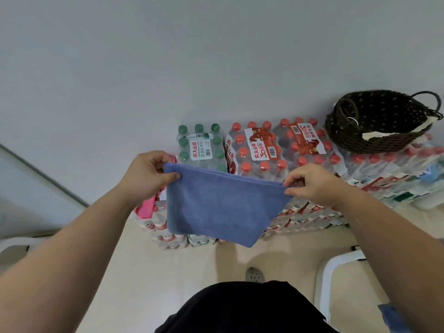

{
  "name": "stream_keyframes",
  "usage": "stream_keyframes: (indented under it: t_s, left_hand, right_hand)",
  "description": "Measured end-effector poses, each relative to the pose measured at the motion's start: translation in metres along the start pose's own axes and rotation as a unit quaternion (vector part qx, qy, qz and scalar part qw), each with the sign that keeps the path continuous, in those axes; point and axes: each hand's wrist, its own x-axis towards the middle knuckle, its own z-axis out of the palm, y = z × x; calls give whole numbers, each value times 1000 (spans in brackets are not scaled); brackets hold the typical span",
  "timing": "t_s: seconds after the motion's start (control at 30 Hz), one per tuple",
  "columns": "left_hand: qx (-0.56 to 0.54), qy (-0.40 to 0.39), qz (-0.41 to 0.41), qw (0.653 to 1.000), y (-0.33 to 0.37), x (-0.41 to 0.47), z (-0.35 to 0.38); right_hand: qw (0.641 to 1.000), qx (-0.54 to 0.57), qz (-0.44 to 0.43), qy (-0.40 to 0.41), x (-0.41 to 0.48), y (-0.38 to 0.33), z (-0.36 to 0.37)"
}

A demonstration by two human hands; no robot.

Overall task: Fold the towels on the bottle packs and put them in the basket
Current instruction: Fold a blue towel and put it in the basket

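Pinching the blue towel with left hand and right hand, you've 1 fold underway, basket waiting.

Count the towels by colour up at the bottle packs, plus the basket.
blue towel: 1
pink towel: 1
basket: 1
total: 3
white material in the basket: unclear, not counted
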Motion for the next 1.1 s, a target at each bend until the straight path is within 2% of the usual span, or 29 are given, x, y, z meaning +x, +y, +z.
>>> stream_keyframes:
  t_s: [0.2,0.4,0.5,0.6,0.7,0.8,0.93,1.1]
  left_hand:
    - [14,-20,-20,1000,-10,-7,0]
    - [10,1,-32,999,-22,-5,1]
    - [-5,-9,-28,1000,-18,-4,4]
    - [71,-7,-19,997,-15,1,6]
    - [163,3,-2,987,-12,11,10]
    - [196,50,-8,979,-9,27,19]
    - [157,126,-83,976,-1,54,33]
    - [-15,155,-195,968,5,87,53]
  right_hand:
    - [995,91,14,24,-8,0,7]
    - [998,65,15,13,-13,-2,12]
    - [997,57,18,43,-14,-2,9]
    - [995,69,35,61,-10,3,5]
    - [998,-20,51,36,4,5,4]
    - [995,-69,55,49,27,2,5]
    - [989,-35,95,111,68,5,8]
    - [986,-32,108,120,113,21,6]
